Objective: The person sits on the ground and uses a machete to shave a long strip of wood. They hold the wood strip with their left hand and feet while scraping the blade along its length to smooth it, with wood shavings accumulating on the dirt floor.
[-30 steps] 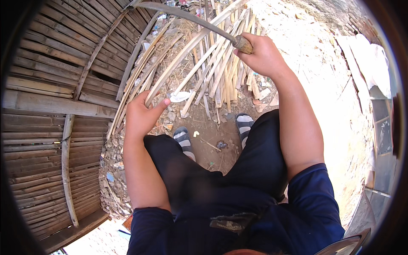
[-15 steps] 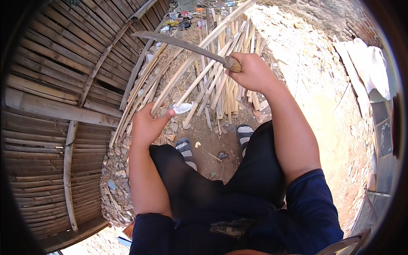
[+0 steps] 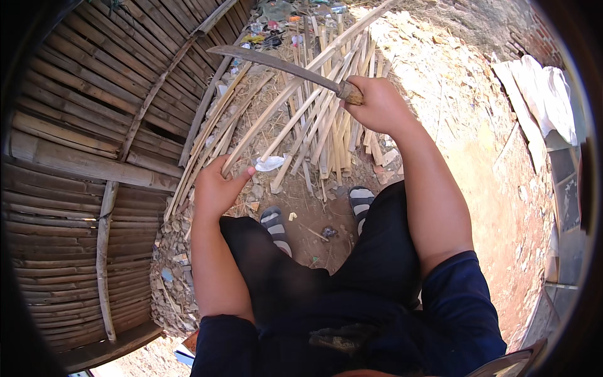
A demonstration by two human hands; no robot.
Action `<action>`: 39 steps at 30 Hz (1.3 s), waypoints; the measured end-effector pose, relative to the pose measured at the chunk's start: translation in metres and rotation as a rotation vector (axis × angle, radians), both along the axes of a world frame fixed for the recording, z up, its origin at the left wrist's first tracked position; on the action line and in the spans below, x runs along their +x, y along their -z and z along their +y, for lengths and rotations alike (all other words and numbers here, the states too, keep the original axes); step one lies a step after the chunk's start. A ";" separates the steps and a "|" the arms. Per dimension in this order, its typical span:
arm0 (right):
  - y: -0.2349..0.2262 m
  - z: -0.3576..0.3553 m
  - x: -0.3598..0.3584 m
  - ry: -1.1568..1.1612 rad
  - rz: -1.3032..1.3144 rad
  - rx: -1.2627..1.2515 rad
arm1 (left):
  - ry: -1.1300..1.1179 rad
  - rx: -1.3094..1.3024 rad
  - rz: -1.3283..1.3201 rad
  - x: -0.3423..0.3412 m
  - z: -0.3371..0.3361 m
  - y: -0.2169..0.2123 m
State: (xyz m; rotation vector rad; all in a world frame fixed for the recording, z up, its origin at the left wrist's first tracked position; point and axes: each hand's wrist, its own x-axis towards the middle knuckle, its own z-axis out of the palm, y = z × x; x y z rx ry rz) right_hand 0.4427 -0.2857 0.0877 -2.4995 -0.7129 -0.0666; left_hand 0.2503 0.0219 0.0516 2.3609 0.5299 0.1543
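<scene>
My right hand (image 3: 378, 105) is closed round the wooden handle of a machete (image 3: 282, 65). Its long, slightly curved dark blade points left, lying across a bamboo strip (image 3: 271, 105). Whether blade and strip touch, I cannot tell. My left hand (image 3: 218, 187) grips the near end of that strip, thumb out to the right side. From there the long pale strip slants up and away to the far right. Beneath it lies a pile of cut bamboo strips (image 3: 336, 141) on the ground, with more long strips (image 3: 210, 141) along the left.
A bamboo slat wall (image 3: 81, 144) rises close on my left. My sandalled feet (image 3: 274, 229) stand at the pile's near end. Litter (image 3: 270, 34) lies at the far end. White cloth or sacking (image 3: 546, 94) hangs at the right, near a brick wall (image 3: 543, 38).
The machete and my right hand have shifted slightly to the right. The held bamboo strip has moved a little with its far end to the right; my left hand keeps its grip.
</scene>
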 end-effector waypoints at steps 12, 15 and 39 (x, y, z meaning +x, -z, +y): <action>-0.014 0.001 -0.023 -0.112 -0.143 0.097 | -0.005 -0.033 -0.101 -0.019 -0.022 -0.037; -0.020 -0.006 -0.025 -0.124 -0.117 0.082 | -0.025 -0.075 -0.063 -0.022 -0.034 -0.052; -0.003 -0.019 0.008 0.004 -0.067 0.183 | 0.059 -0.038 -0.047 0.019 -0.019 -0.011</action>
